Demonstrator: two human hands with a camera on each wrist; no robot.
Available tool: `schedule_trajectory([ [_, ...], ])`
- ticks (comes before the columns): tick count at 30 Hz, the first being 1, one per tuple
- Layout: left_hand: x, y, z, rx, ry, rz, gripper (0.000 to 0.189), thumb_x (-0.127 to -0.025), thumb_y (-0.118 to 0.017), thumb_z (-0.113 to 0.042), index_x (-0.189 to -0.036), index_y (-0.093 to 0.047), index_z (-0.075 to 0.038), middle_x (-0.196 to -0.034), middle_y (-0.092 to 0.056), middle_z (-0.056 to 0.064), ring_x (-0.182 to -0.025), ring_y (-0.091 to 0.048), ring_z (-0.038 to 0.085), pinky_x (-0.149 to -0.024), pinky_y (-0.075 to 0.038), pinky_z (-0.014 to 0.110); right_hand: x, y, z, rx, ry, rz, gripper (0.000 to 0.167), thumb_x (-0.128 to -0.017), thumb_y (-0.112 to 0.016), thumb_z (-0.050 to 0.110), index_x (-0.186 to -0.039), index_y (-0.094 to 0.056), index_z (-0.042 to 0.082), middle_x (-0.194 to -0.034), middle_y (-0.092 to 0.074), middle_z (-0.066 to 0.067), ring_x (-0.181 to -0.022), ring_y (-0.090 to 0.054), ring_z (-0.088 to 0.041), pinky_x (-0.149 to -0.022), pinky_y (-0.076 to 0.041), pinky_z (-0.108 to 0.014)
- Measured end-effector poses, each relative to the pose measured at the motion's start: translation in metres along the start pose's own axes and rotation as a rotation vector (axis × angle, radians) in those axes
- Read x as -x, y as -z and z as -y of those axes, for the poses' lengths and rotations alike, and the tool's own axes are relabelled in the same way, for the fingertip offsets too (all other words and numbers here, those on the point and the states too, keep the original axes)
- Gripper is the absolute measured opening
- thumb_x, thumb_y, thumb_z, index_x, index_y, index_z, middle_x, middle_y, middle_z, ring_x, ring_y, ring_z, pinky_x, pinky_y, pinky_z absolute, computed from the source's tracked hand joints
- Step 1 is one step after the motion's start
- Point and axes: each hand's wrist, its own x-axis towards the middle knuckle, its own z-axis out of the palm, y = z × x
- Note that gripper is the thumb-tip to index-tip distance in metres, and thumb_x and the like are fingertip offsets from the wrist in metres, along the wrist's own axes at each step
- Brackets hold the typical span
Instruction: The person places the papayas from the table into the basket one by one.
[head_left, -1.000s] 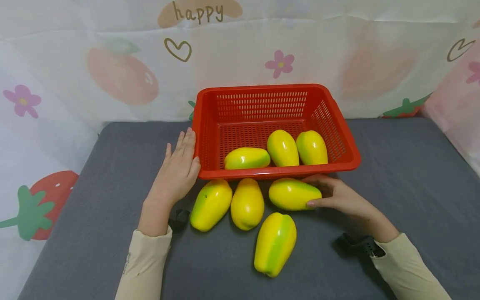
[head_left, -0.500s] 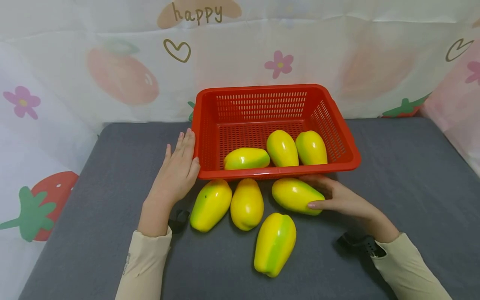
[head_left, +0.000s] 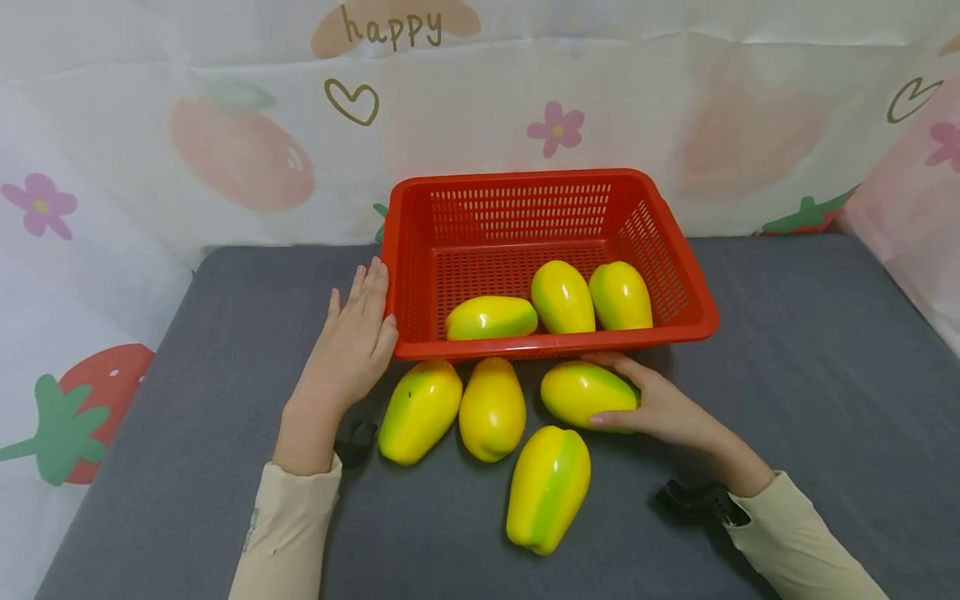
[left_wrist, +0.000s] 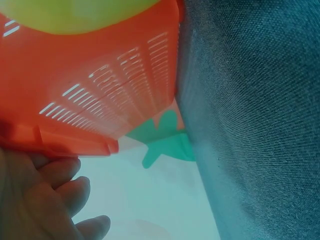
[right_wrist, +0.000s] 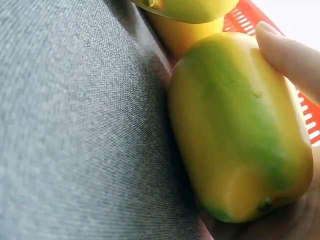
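Observation:
My left hand (head_left: 348,342) lies with straight fingers against the left side of the red plastic basket (head_left: 555,341), also touching its rim in the left wrist view. In front of the basket, my right hand (head_left: 667,408) grips a yellow-green papaya (head_left: 581,393), thumb on the near side and fingers on the far side. In the right wrist view this papaya (right_wrist: 235,125) is close to the grey cloth. Left of it lie two more papayas (head_left: 422,412) side by side, and another papaya (head_left: 549,490) with a green stripe lies nearer me.
Inside the basket, 3 papayas (head_left: 562,297) lie along its front wall. A grey cloth (head_left: 810,358) covers the table. Behind it hangs a white printed curtain (head_left: 465,100). A black strap (head_left: 705,500) is on the right wrist.
The right hand has shifted left, reaching further over the papaya, which has turned slightly and slid a little. The left hand and basket stay in place.

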Motion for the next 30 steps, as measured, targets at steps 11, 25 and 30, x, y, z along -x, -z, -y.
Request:
schedule_trajectory([
  [11,-0.001,-0.001,0.002,-0.001,-0.003,0.002,0.062,-0.099,-0.029,-0.026,-0.152,-0.005,-0.005,-0.158,-0.004,0.008,-0.144,0.0,0.024,-0.112,-0.001,0.053,0.001,0.006,0.0,-0.055,0.007,-0.015,0.064,-0.081,-0.075,0.02,-0.137,-0.046,0.011,-0.124,-0.054,-0.004,-0.102,-0.052,-0.02,-0.087,-0.044,-0.028],
  [25,0.0,-0.001,0.002,-0.001,-0.007,-0.005,0.062,-0.099,-0.029,-0.026,-0.151,-0.005,-0.004,-0.158,-0.004,0.008,-0.144,0.0,0.024,-0.112,-0.002,0.053,0.008,0.01,0.011,-0.073,0.046,-0.08,0.055,-0.079,-0.076,0.014,-0.13,-0.054,0.009,-0.119,-0.057,-0.004,-0.096,-0.053,-0.018,-0.081,-0.047,-0.027],
  [30,0.0,-0.002,0.002,-0.001,-0.014,-0.009,0.061,-0.099,-0.029,-0.026,-0.151,-0.006,-0.003,-0.158,-0.005,0.009,-0.144,-0.001,0.024,-0.112,-0.002,0.053,0.009,0.009,0.015,-0.082,0.066,-0.092,0.053,-0.079,-0.076,0.013,-0.128,-0.056,0.01,-0.117,-0.059,-0.004,-0.093,-0.055,-0.018,-0.078,-0.048,-0.027],
])
